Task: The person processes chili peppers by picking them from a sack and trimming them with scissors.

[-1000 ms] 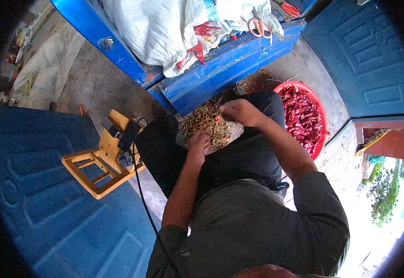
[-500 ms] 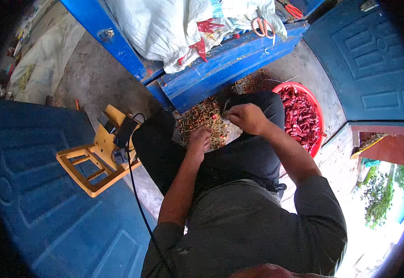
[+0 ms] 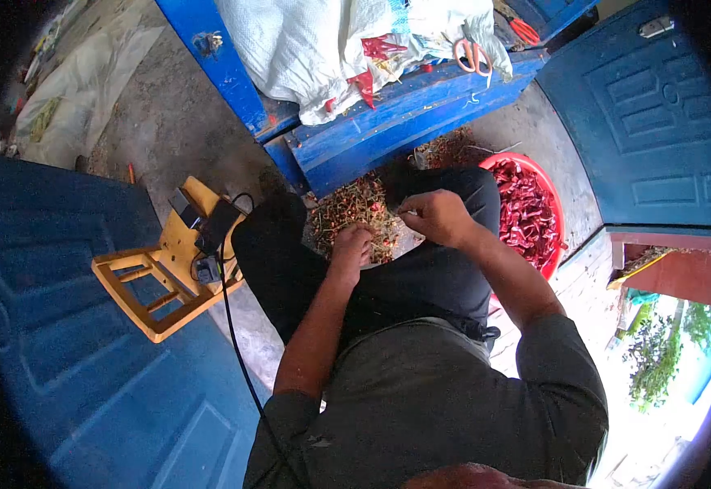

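Observation:
I sit with a pile of chilli stems and bits [image 3: 354,213] on the ground between my knees. My left hand [image 3: 351,245] rests low on the near edge of that pile, fingers curled into it. My right hand [image 3: 434,216] hovers just right of it, fingers pinched around something small that I cannot make out. A red basin of dried red chillies [image 3: 528,213] stands right of my right knee.
A blue bench [image 3: 388,114] carries a white sack [image 3: 307,41], loose red chillies and orange-handled scissors [image 3: 471,55]. A yellow stool [image 3: 168,269] with a black device and cable lies at my left. Blue metal doors flank both sides.
My right hand has dropped from above the pile toward my lap and closer to my left hand. The view has shifted slightly; my left hand stays on the pile.

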`<state>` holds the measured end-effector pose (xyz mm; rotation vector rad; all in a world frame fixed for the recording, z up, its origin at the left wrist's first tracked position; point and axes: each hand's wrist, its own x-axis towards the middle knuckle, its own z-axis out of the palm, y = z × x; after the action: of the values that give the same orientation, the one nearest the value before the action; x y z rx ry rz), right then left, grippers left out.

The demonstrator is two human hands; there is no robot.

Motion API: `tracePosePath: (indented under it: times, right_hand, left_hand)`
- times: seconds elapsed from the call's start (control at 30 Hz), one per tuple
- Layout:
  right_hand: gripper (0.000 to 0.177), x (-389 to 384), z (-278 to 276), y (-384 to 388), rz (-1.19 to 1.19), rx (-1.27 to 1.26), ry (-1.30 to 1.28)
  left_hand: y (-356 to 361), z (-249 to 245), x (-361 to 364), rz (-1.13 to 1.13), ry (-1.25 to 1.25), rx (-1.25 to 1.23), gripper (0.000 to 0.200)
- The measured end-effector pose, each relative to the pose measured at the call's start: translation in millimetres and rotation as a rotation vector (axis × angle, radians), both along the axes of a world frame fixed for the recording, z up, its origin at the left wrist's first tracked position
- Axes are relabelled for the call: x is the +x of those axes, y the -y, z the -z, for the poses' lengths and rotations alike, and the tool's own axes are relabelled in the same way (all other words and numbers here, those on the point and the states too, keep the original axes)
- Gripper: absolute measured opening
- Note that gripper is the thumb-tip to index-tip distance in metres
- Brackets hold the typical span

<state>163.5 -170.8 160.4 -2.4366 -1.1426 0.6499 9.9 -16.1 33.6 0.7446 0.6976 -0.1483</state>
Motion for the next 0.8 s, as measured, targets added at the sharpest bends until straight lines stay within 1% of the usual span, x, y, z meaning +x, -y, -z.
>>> tracePosePath:
  times: [0.1,0.2,0.27,0.3,0.37,0.4,0.47,0.5,0.57,0.6,0.67,0.73,0.77,0.8]
  right_hand:
    - [0.024,-7,-1,1,-0.002,0.015,-0.023]
    - [0.023,-13,6,2,0.024,0.083,0.045]
    - [0.022,-11,1,4,0.076,0.232,-0.255]
    - [0.022,-10,-1,6,0.076,0.232,-0.256]
    - [0.022,-8,-7,11,0.182,0.277,-0.584]
    - [0.022,-7,-11,13,0.188,0.276,-0.580]
    - [0.027,-5,-19,16,0.360,0.169,-0.808]
    - [0.027,-2,-19,18,0.363,0.166,-0.809]
    - [0.031,5,-15,21,0.479,0.227,-0.946]
    - [0.031,8,-13,24,0.495,0.222,-0.959]
    - [0.046,17,-13,28,0.507,0.470,-1.084]
    - [0.061,23,-25,30,0.668,0.588,-1.176]
    - [0.071,25,-33,31,0.730,0.590,-1.136]
    - [0.076,34,-23,43,0.705,0.670,-1.179]
  left_hand:
    - [1,1,2,0.011,0.051,-0.038,0.010]
    - [1,5,4,0.019,0.073,-0.051,0.009]
    - [-1,3,4,0.047,0.049,-0.061,0.010]
    - [-2,2,3,0.046,0.049,-0.061,0.010]
    - [-1,0,2,0.035,0.069,-0.043,0.010]
    - [0,-1,3,0.040,0.071,-0.046,0.010]
    - [2,-4,5,0.057,0.042,-0.003,0.010]
    - [3,-4,6,0.058,0.040,-0.007,0.010]
    - [5,-3,6,0.035,0.045,-0.025,0.010]
    - [6,-3,5,0.046,0.029,-0.033,0.010]
    - [4,-6,4,0.055,0.050,-0.010,0.011]
    - [2,-14,4,0.074,0.054,-0.003,0.011]
    - [3,-14,3,0.041,0.056,0.001,0.010]
    - [4,-13,2,0.011,0.059,0.004,0.008]
